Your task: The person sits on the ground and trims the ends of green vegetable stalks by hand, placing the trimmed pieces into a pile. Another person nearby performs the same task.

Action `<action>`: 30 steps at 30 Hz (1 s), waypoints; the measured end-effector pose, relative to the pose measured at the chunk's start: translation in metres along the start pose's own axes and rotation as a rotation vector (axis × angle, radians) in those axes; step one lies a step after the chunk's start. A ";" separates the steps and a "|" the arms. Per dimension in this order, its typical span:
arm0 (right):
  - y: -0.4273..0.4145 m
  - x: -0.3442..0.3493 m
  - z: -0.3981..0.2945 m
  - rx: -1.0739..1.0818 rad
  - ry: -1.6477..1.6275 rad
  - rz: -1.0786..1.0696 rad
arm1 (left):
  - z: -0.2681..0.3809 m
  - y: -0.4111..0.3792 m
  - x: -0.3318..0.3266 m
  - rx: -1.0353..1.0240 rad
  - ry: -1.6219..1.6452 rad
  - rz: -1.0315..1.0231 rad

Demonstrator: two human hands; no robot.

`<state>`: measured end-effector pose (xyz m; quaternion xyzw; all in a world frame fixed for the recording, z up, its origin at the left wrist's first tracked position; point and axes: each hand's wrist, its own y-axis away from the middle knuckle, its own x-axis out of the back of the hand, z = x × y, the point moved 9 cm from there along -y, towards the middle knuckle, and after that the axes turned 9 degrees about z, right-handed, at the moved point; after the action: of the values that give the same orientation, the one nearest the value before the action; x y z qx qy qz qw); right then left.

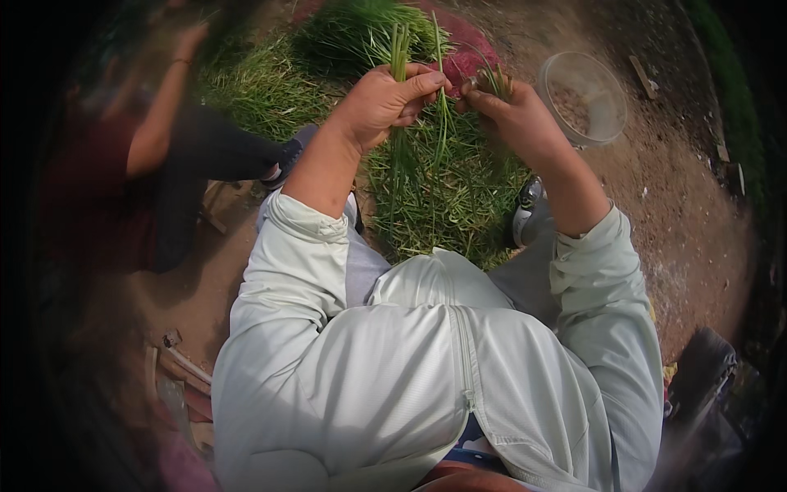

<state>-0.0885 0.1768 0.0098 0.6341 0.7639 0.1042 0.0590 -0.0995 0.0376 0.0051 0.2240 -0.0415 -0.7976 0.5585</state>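
My left hand (387,98) grips a small upright bundle of thin green stalks (399,52), whose lower ends hang below the fist. Between its thumb and fingertips is a separate slender strand (439,104). Close by on the right, my right hand (501,111) is closed around a few short greenish-brown stems (498,80); its fingertips come near the left ones. Below both hands, loose green trimmings (449,197) cover the ground between my feet. A thick pile of long green stalks (369,34) lies beyond, partly against a red mesh sack (470,46).
A translucent round tub (544,92) stands on the bare soil to the right. Another person (98,178) sits close on the left, one shoe (298,144) near my left forearm. A small wood piece (642,77) lies beyond the tub. Wooden scraps (178,393) are at lower left.
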 end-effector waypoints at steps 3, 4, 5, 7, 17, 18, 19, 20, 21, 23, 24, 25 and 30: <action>0.009 -0.008 0.005 -0.094 -0.046 -0.070 | 0.001 0.000 0.002 0.001 0.053 0.006; 0.011 -0.010 0.006 -0.121 -0.073 -0.091 | 0.001 0.000 0.003 0.005 0.067 0.013; 0.011 -0.011 0.006 -0.120 -0.070 -0.095 | 0.002 -0.001 0.003 0.000 0.066 0.013; 0.013 -0.013 0.005 -0.121 -0.063 -0.106 | 0.002 0.000 0.003 -0.008 0.067 0.016; 0.017 -0.017 -0.003 -0.008 -0.220 -0.099 | -0.001 -0.003 -0.001 0.001 0.033 0.054; 0.016 -0.016 -0.004 0.023 -0.238 -0.086 | -0.001 -0.002 -0.001 0.004 0.040 0.054; 0.016 -0.015 -0.005 0.055 -0.256 -0.074 | -0.001 -0.002 -0.002 0.006 0.047 0.054; 0.016 -0.015 -0.003 0.056 -0.227 -0.082 | -0.001 -0.002 -0.001 0.005 0.047 0.053; 0.015 -0.014 -0.001 0.057 -0.198 -0.090 | -0.003 -0.003 -0.001 0.004 0.048 0.052; 0.014 -0.012 0.001 0.047 -0.152 -0.083 | -0.004 -0.004 -0.001 0.001 0.048 0.050; 0.015 -0.011 0.001 0.036 -0.134 -0.069 | -0.004 -0.004 0.000 -0.001 0.049 0.051; 0.016 -0.010 0.001 0.025 -0.117 -0.055 | -0.004 -0.004 0.000 -0.002 0.049 0.051; 0.019 -0.011 -0.008 0.091 0.029 0.002 | -0.003 -0.004 -0.002 -0.048 -0.058 0.047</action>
<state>-0.0696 0.1686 0.0221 0.6352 0.7681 0.0785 0.0188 -0.1015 0.0419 0.0019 0.1865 -0.0437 -0.7911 0.5809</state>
